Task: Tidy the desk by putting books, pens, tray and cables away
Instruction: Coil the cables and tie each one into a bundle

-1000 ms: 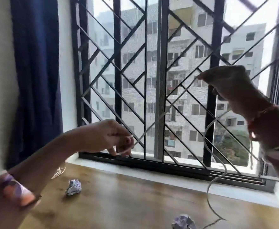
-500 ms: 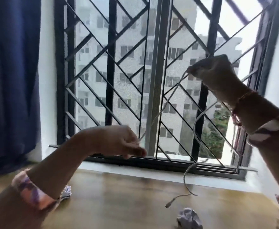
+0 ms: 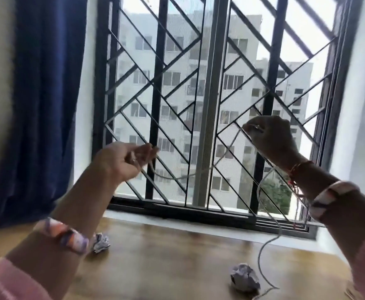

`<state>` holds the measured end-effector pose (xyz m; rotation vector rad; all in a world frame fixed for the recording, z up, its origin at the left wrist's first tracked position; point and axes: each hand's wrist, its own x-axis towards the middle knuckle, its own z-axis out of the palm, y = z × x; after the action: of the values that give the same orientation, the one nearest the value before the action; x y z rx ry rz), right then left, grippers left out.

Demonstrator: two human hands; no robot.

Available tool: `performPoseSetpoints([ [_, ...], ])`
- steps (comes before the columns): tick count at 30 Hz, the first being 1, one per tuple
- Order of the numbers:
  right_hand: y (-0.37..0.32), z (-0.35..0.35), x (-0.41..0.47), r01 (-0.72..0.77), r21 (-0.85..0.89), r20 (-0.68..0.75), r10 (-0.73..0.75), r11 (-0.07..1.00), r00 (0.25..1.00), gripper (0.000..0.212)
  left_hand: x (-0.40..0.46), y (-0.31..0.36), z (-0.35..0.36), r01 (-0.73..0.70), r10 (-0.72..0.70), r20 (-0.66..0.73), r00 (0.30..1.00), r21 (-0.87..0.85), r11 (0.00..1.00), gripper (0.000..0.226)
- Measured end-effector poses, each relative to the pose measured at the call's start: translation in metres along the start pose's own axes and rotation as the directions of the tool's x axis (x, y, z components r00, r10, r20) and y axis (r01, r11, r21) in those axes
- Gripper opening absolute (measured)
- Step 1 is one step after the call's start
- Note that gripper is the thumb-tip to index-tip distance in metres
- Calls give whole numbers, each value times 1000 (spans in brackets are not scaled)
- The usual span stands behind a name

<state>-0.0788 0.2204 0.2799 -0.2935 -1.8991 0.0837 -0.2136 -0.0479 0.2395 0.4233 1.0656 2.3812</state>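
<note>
Right hand (image 3: 270,137): fingertips pinched on a thin white cable (image 3: 227,152), held high before the window grille (image 3: 177,100). Left hand (image 3: 123,159): fingers curled loosely around the same cable, lower and to the left. Cable sags in a shallow arc between the hands. Its remaining length drops from the right hand to the wooden desk (image 3: 177,256), trailing at near right. Two crumpled paper balls on the desk: one near right (image 3: 244,279) beside the cable, one at left (image 3: 100,242). Blue curtain (image 3: 45,94) far left.
</note>
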Motion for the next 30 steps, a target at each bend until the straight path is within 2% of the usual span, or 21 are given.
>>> performPoseSetpoints([
  [1,-3,-8,-8,11,21,5,-11,1000,1000,17,5,8,-8,-63,42,-126,991,-170,983,27],
  [3,-8,-16,-22,85,34,62,-86,996,994,17,4,25,-17,-218,88,-361,928,-338,916,40],
  [4,-12,-20,-32,127,37,108,-130,991,986,17,-12,28,-17,-288,104,-510,854,-296,911,48],
  [5,-19,-23,-44,161,43,159,-165,986,973,17,-17,30,-21,-361,230,-598,768,-107,926,53],
  [7,-32,-27,-65,194,94,222,-210,977,952,18,-17,20,-34,-389,457,-540,707,243,888,48],
  [9,-41,-31,-78,203,144,200,-229,969,953,19,-20,11,-36,-252,651,-496,575,649,718,43],
  [10,-43,-36,-81,192,155,166,-217,969,962,16,-22,4,-36,-221,793,-349,500,834,506,42],
  [11,-42,-42,-79,163,155,120,-182,974,976,13,-20,-5,-37,-255,897,-40,440,952,168,41],
  [12,-40,-52,-78,112,153,69,-124,982,990,13,-27,-19,-33,-308,839,317,443,932,-189,38],
  [13,-37,-63,-76,62,148,29,-67,987,997,14,-39,-33,-31,-337,676,578,457,816,-470,37],
  [14,-33,-74,-75,28,142,4,-29,990,1000,15,-52,-46,-29,-366,521,719,460,688,-627,38],
  [15,-29,-83,-74,19,132,-12,-17,991,1000,17,-61,-56,-28,-382,411,781,470,599,-704,40],
  [16,-27,-90,-72,12,127,-28,-9,992,1000,19,-72,-64,-21,-451,328,777,537,594,-666,43],
  [17,-25,-94,-70,1,129,-49,6,992,999,20,-83,-68,-11,-554,252,736,629,651,-518,46],
  [18,-22,-95,-68,-16,135,-70,26,991,997,22,-92,-69,2,-651,128,686,716,722,-233,52],
  [19,-19,-94,-64,-32,130,-89,44,991,995,22,-98,-68,14,-652,1,654,757,754,73,57],
  [21,-11,-90,-58,-65,90,-102,74,994,992,24,-105,-60,37,-569,-126,680,722,688,449,46],
  [24,5,-75,-53,-76,17,-3,76,997,997,27,-93,-51,64,-393,68,766,639,250,885,28],
  [26,11,-63,-57,17,-47,129,-10,999,992,40,-70,-41,80,-160,224,679,699,-158,974,22],
  [28,14,-49,-62,92,-40,279,-77,995,957,54,-40,-28,91,-38,314,457,832,-518,854,24],
  [30,13,-35,-64,165,-27,369,-144,986,918,53,-8,-20,94,-122,338,183,923,-695,709,28],
])
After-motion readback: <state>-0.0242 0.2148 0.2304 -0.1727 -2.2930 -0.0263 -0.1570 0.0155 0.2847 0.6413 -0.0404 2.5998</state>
